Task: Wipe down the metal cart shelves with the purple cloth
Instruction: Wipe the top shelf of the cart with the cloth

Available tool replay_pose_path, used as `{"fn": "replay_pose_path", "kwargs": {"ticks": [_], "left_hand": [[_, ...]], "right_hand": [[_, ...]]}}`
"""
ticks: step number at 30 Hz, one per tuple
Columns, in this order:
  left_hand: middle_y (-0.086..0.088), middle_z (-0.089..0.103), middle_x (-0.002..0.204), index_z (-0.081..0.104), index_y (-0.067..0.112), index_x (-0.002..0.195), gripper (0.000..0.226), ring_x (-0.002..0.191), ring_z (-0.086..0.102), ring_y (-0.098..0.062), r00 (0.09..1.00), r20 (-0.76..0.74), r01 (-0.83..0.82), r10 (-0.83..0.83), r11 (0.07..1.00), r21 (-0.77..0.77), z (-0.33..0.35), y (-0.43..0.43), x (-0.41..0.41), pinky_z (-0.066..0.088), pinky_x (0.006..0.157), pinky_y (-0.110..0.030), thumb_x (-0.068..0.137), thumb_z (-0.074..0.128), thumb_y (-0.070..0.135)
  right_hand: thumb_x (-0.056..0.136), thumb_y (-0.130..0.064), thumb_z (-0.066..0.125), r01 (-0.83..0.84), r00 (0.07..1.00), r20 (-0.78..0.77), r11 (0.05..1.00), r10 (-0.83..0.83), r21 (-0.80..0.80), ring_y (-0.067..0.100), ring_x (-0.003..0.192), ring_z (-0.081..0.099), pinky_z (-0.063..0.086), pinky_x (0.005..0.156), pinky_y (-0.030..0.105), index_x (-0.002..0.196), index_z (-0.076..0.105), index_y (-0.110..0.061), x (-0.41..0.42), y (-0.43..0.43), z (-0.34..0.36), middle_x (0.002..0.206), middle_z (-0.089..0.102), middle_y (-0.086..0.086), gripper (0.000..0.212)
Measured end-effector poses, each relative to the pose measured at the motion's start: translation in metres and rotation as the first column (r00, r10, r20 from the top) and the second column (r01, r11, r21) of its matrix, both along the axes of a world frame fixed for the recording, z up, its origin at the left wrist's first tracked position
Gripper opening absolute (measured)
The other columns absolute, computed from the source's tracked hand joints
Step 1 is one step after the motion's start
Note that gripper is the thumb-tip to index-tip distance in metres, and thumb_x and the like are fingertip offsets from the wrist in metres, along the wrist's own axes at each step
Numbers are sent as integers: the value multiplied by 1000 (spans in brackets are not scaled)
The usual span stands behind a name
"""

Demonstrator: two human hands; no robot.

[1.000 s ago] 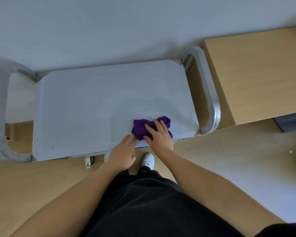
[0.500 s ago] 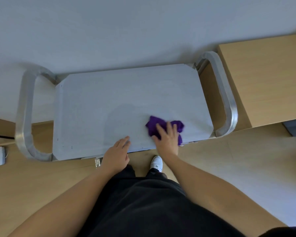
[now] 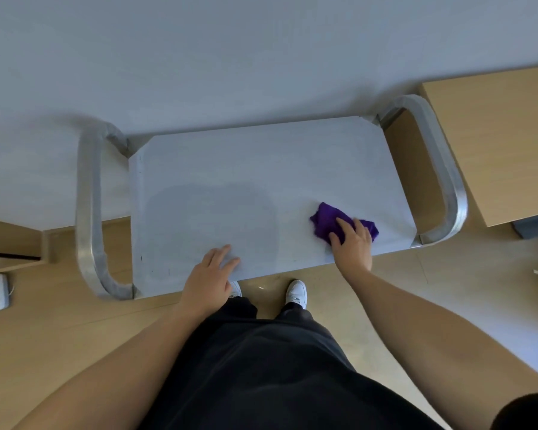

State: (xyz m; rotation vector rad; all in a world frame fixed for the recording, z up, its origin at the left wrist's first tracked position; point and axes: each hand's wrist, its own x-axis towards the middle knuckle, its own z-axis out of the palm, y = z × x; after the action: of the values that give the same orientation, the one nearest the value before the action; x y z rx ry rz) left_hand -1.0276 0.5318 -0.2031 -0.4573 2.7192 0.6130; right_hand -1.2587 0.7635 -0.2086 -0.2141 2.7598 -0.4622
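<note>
Top-shelf wipe in hand. Left hand (image 3: 210, 274) lies flat with fingers straight on the near edge of the top shelf (image 3: 261, 169), probably steadying the cart. The purple cloth (image 3: 325, 220) is bunched near the shelf's right near corner. Right hand (image 3: 353, 248) presses it down, fingers spread and not gripping. Next, probably: sweep the remaining surface. Lower shelves are hidden. Count: one cloth, one shelf visible, two loop handles (image 3: 87, 212), two hands.

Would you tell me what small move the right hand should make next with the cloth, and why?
Probably push the cloth away from the body, toward the far right corner of the shelf. The right hand presses the cloth near the shelf's front right, beside the handle, while the left hand rests on the front edge; the far strip lies just ahead.
</note>
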Motion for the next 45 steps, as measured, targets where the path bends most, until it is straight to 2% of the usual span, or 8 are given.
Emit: {"fn": "replay_pose_path", "kwargs": {"ticks": [3, 10, 17, 20, 23, 28, 35, 45], "left_hand": [[1, 26, 157, 47, 24, 139, 57, 142, 27, -26, 999, -5, 48, -48, 999, 10, -1, -10, 7, 46, 100, -40, 84, 55, 13], [-8, 46, 145, 57, 21, 132, 57, 134, 43, -27, 996, -5, 84, -84, 996, 26, -3, -22, 10, 55, 89, -40, 77, 66, 13], [0, 40, 150, 58, 19, 129, 54, 135, 41, -23, 991, -76, 112, -107, 991, 70, -3, -27, 12, 55, 82, -37, 76, 63, 11], [2, 38, 152, 57, 21, 130, 52, 137, 38, -20, 991, -97, 101, -92, 991, 89, -4, -30, 13, 55, 84, -36, 79, 59, 11], [3, 36, 153, 56, 21, 132, 51, 138, 36, -18, 992, -101, 80, -70, 992, 96, -4, -31, 13, 53, 88, -35, 81, 55, 12], [1, 44, 147, 59, 21, 129, 51, 133, 42, -19, 994, -92, 60, -53, 995, 74, -4, -30, 13, 54, 89, -34, 79, 58, 12], [-7, 55, 133, 67, 15, 115, 39, 119, 54, -25, 996, -75, 46, -45, 999, 8, -1, -27, -2, 57, 76, -33, 76, 66, 12], [-12, 58, 129, 67, 11, 113, 42, 116, 58, -31, 986, -96, 135, -133, 991, 18, 2, 16, -81, 57, 69, -38, 71, 70, 6]], "right_hand": [[91, -34, 57, 4, 999, -40, 1000, -3, 16, 41, 134, 26, 20, 115, 49, 136, 52, -30, 30, -41, -4, 150, 35, 12, 45], [94, -31, 57, -429, 897, 50, 893, 438, -135, 31, 145, 15, 23, 117, 46, 134, 53, -33, 108, -138, -5, 154, 32, 2, 40], [95, -25, 54, -54, 999, 4, 996, 54, -66, 31, 134, 31, 32, 107, 39, 131, 57, -30, 22, -72, 0, 147, 40, 6, 36], [98, -25, 45, 41, 999, 24, 998, -42, 50, 37, 132, 28, 36, 104, 47, 138, 47, -35, 10, -64, 1, 150, 32, 6, 42], [89, -32, 52, -53, 998, -18, 995, 55, 86, 45, 129, 31, 28, 110, 49, 135, 50, -40, 35, -98, -2, 150, 34, 9, 46], [93, -41, 51, -511, 859, 28, 858, 511, 41, 43, 142, 14, 18, 117, 52, 137, 46, -41, 104, -160, -1, 155, 29, 3, 45], [98, -33, 49, -501, 865, 20, 865, 501, -15, 30, 142, 23, 43, 104, 44, 135, 49, -38, 72, -138, -3, 151, 35, -1, 37], [100, -32, 45, -235, 972, 8, 972, 235, 26, 26, 140, 21, 42, 103, 42, 136, 48, -38, -34, -53, -4, 151, 33, -4, 37]]}}
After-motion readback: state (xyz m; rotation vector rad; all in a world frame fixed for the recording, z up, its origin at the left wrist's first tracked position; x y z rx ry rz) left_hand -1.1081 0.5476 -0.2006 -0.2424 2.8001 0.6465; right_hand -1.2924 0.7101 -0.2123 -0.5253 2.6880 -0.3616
